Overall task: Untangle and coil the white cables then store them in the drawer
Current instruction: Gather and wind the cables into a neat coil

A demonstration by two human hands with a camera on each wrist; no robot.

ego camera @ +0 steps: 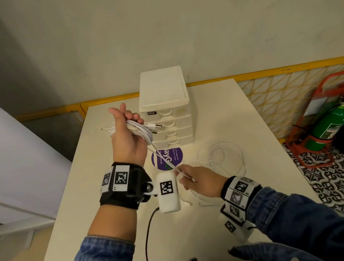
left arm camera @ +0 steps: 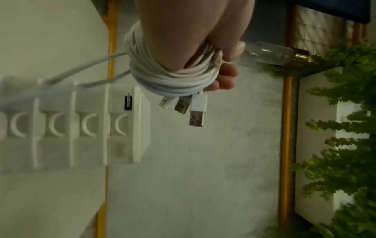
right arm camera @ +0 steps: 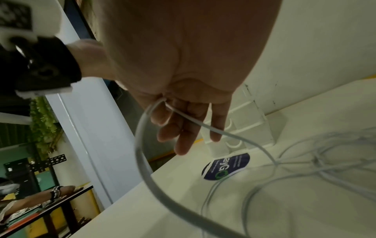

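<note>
- White cable coil (ego camera: 141, 131): several turns wound around the left hand (ego camera: 126, 138), which is raised above the table (ego camera: 220, 108), palm up. Fingers curl over the turns, so this grip is closed on the coil.
- Three plug ends, one a USB-A plug (left arm camera: 196, 118), stick out of the bundle past the fingers, pointing toward the drawer unit (ego camera: 166, 108).
- From the coil a taut cable strand (ego camera: 164, 160) runs down and toward the person to the right hand (ego camera: 200, 179). Its long axis is diagonal, from upper left to lower right in the head view.
- Right hand: low, near the table, closer to the loose cable. The strand passes between thumb and fingers (right arm camera: 183, 128); the other fingers are extended. The grip looks like a light pinch that feeds the cable.
- Loose cable loops (ego camera: 221, 156) lie flat on the table right of the purple sticker (ego camera: 167, 157), just beyond the right hand, uncoiled.
- Drawer unit: four drawers, all shut, at the far table edge.
- Judgement: winding is under way; the slack lies to the right of and below the coil.
</note>
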